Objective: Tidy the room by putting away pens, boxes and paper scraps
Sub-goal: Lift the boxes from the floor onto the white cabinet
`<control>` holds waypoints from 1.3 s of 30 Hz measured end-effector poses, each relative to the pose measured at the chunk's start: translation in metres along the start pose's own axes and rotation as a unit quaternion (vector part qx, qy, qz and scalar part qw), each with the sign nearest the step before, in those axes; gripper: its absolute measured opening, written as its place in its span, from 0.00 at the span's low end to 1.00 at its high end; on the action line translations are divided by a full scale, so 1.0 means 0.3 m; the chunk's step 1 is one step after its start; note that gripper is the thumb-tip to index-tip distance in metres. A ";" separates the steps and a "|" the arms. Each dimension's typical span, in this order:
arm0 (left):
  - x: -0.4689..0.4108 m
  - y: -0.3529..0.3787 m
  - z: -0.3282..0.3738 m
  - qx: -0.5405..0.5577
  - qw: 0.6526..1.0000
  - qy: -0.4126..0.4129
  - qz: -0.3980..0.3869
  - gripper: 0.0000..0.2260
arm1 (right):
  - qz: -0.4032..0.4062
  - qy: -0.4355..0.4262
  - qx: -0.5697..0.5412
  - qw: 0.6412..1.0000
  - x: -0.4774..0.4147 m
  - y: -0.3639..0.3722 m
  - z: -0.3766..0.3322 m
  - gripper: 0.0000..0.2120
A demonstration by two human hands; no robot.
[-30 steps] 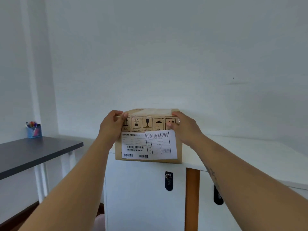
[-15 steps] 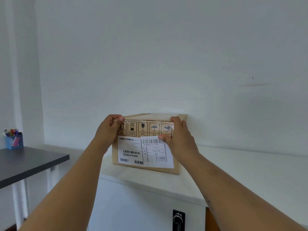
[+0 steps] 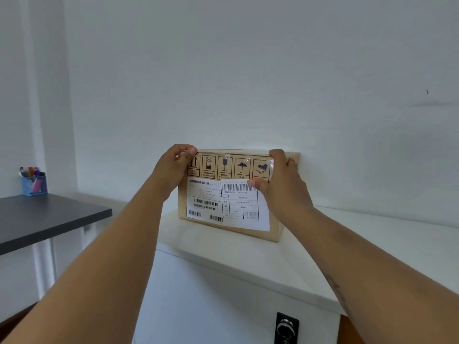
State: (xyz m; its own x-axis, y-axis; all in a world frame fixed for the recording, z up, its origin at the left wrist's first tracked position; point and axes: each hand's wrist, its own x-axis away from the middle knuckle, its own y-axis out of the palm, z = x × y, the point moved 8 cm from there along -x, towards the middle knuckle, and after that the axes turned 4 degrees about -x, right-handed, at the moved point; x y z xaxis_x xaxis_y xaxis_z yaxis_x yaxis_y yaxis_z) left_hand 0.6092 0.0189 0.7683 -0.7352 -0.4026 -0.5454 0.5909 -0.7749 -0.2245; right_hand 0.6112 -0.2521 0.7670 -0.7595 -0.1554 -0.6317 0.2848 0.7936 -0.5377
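A brown cardboard box (image 3: pixel 224 170) with handling symbols and white barcode labels stands on top of a white cabinet (image 3: pixel 248 266), its back close to the wall. My left hand (image 3: pixel 173 167) grips the box's upper left corner. At the upper right corner, my right hand (image 3: pixel 280 180) holds the box with the thumb on its front face. A blue pen holder (image 3: pixel 34 185) full of coloured pens sits on a dark desk at the far left.
The dark desk (image 3: pixel 47 219) stands left of the cabinet, with a gap between them. A black lock (image 3: pixel 285 328) is on the cabinet front below. The white cabinet top extends to the right. A white wall rises behind.
The box went from the cabinet's front edge further back toward the wall, both hands still on it. The view has drawn closer to the cabinet.
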 end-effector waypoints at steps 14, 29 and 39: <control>0.255 -0.271 0.140 -0.184 0.981 -0.020 0.064 0.23 | -0.086 0.018 0.111 0.990 0.033 -0.061 -0.147 0.36; 1.260 -1.200 0.226 -0.639 0.747 -0.138 0.121 0.27 | -0.265 -0.277 0.015 0.924 0.686 0.534 -1.074 0.36; 2.278 -1.682 0.150 -0.640 0.604 -0.417 0.228 0.27 | -0.473 -0.435 -0.063 0.764 1.625 0.876 -1.550 0.36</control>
State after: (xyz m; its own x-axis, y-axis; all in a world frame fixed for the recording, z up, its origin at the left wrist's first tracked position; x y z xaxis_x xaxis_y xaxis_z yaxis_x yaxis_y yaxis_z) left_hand -0.2064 0.1127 0.5452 0.0036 -0.9510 -0.3091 0.1755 0.3050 -0.9361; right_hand 0.0437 0.1543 0.5775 0.0997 -0.9827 -0.1558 -0.2499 0.1269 -0.9599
